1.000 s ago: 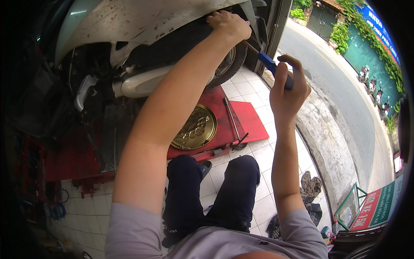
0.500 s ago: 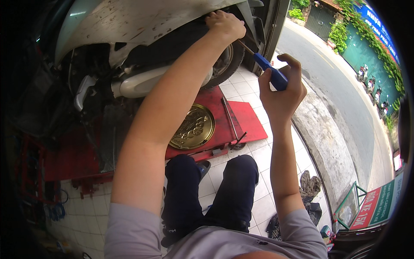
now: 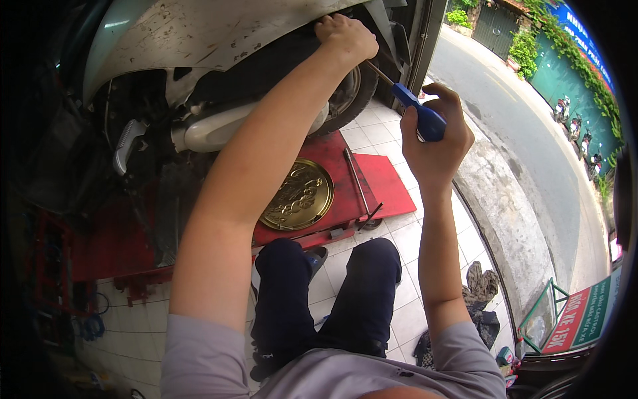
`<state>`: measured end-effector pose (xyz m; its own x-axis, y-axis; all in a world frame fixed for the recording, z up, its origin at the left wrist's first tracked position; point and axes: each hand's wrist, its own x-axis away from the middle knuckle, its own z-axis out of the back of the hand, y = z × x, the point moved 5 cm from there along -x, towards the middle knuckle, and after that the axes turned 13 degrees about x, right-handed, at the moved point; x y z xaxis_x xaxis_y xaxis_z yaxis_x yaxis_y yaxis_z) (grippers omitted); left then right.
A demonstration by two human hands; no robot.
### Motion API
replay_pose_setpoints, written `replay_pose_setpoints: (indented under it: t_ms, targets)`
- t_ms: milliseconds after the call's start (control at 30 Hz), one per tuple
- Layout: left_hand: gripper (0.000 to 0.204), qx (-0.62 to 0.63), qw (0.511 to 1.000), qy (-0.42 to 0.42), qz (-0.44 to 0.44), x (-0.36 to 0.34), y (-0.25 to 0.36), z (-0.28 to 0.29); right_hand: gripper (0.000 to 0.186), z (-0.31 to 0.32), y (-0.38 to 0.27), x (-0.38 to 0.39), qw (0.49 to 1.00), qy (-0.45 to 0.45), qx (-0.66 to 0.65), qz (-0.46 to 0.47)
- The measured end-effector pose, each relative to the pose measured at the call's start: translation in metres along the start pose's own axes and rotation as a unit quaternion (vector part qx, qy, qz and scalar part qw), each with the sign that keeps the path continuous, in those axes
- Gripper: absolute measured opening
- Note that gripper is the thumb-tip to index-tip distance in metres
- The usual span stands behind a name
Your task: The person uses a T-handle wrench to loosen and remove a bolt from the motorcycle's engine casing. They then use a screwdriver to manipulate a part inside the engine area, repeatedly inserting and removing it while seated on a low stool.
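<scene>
My right hand (image 3: 438, 136) is closed around the blue handle of a screwdriver (image 3: 425, 121), thumb on one side and fingers on the other. The thin metal shaft slants up and left toward the rear of a scooter with a scuffed silver body panel (image 3: 179, 40). Its tip is hidden behind my left hand and the bodywork. Just under the panel's lower edge, my left hand (image 3: 349, 36) is closed with its fingers bent. Whatever those fingers hold is hidden from view. Below the hands shows the scooter's rear wheel (image 3: 355, 93).
The scooter stands on a red lift platform (image 3: 385, 183). A round gold embossed tray (image 3: 312, 196) and a long metal bar tool (image 3: 357, 179) lie on it. Dark cloth (image 3: 482, 292) lies on the tiled floor at right. Beyond the doorway runs a street (image 3: 512, 120).
The screwdriver's blue handle has turned a little within my right hand, whose fingers have shifted slightly. My left hand stays in place at the panel.
</scene>
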<state>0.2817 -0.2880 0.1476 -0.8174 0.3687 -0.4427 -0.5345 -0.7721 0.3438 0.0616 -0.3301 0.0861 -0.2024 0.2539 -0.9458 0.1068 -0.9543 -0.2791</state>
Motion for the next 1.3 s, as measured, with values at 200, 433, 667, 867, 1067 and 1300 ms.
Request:
replay_pose_setpoints:
  t_ms: [200,433,667,867,1067,1300]
  targets:
    - [0.055,0.0,1.0,-0.004,-0.011,-0.002,-0.001,-0.001,0.02,0.0,-0.003,0.003,0.999,-0.008,0.03,-0.024]
    - [0.053,0.01,0.997,0.049,-0.064,0.005,0.004,0.004,0.019,0.005,0.003,0.016,0.998,0.054,0.038,-0.009]
    - [0.042,0.089,0.958,0.122,-0.245,0.077,-0.001,-0.005,0.01,0.059,0.054,0.062,0.988,0.08,-0.006,-0.13]
    - [0.03,0.238,0.93,-0.032,-0.277,0.174,-0.097,-0.092,0.014,0.058,0.115,0.157,0.906,-0.11,-0.196,-0.359]
    - [0.026,0.342,0.918,-0.189,-0.06,0.243,-0.187,-0.188,0.012,0.062,0.132,0.233,0.84,-0.156,-0.209,-0.476]
    - [0.024,0.456,0.867,-0.194,0.062,0.28,-0.213,-0.222,0.013,0.069,0.131,0.25,0.804,-0.122,-0.216,-0.541]
